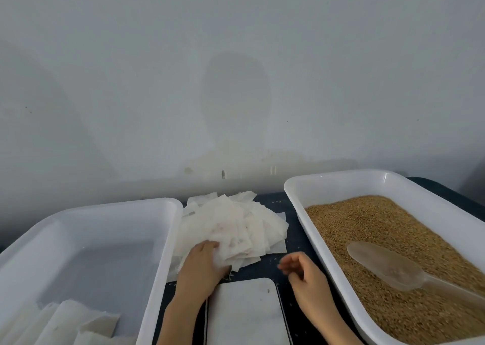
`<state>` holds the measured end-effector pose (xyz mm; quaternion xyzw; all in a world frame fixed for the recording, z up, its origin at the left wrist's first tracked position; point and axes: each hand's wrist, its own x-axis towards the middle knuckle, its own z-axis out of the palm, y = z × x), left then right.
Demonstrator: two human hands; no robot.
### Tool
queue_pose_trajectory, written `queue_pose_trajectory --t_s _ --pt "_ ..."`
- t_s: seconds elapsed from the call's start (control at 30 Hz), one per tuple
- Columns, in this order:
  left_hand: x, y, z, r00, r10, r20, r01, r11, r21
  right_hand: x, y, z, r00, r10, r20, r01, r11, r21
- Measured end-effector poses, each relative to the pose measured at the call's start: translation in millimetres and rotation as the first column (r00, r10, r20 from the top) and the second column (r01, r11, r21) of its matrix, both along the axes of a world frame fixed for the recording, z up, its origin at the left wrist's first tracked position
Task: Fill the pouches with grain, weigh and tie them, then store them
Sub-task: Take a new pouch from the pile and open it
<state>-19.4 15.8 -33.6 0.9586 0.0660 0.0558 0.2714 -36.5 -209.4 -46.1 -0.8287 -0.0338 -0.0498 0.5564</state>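
Note:
A loose pile of empty white pouches (231,224) lies on the dark table between two trays. My left hand (200,266) rests on the near edge of the pile, fingers pinching a pouch. My right hand (304,273) hovers just right of it with fingers curled and apart, holding nothing. The right white tray (341,184) holds brown grain (372,221) with a clear plastic scoop (388,266) lying in it. A white scale (246,315) sits between my forearms. The left white tray (162,239) holds a few filled pouches (70,323) at its near corner.
A pale wall rises right behind the table. Stray grains dot the dark tabletop (278,273) near the scale. The two trays flank the narrow middle strip where my hands are.

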Motion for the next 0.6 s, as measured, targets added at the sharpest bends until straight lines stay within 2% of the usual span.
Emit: queue_pose_trajectory --t_s 0.1,0.2,0.33,0.4,0.43,0.5,0.57,0.6 --pt "-1.0 2.3 -6.6 0.999 0.019 0.04 -0.017 0.999 -0.049 1.8 -1.2 -5.2 0.999 0.0 -0.054 0.0 1.0 0.002" --pt "-4.5 2.8 -5.6 0.99 0.081 0.114 -0.071 0.993 -0.09 1.3 0.7 -4.7 0.999 0.019 -0.045 -0.02 1.0 -0.021" --pt "-11.0 2.7 -1.3 0.969 0.164 0.184 -0.158 0.986 -0.046 -1.8 2.0 -3.2 0.999 0.027 -0.024 -0.028 0.999 -0.022" --pt "-14.4 -1.8 8.7 0.942 0.2 0.27 -0.2 0.979 -0.029 -3.1 1.3 -1.4 0.999 0.034 -0.007 -0.034 0.999 -0.004" --pt "-16.1 -4.7 16.8 0.916 0.22 0.336 -0.2 0.975 -0.094 -3.7 1.0 0.1 0.999 0.04 0.006 -0.04 0.999 0.008" --pt "-18.5 -11.7 34.5 0.875 0.257 0.41 -0.101 0.926 -0.363 -5.0 0.8 3.9 0.997 0.059 0.056 -0.062 0.997 0.051" --pt "-24.8 -21.7 48.6 0.892 0.215 0.398 0.057 0.82 -0.57 -6.0 2.0 8.9 0.988 0.075 0.136 -0.088 0.992 0.093" --pt "-29.1 -27.5 51.3 0.906 0.168 0.388 0.109 0.794 -0.598 -7.1 3.9 11.2 0.982 0.077 0.174 -0.097 0.989 0.111"
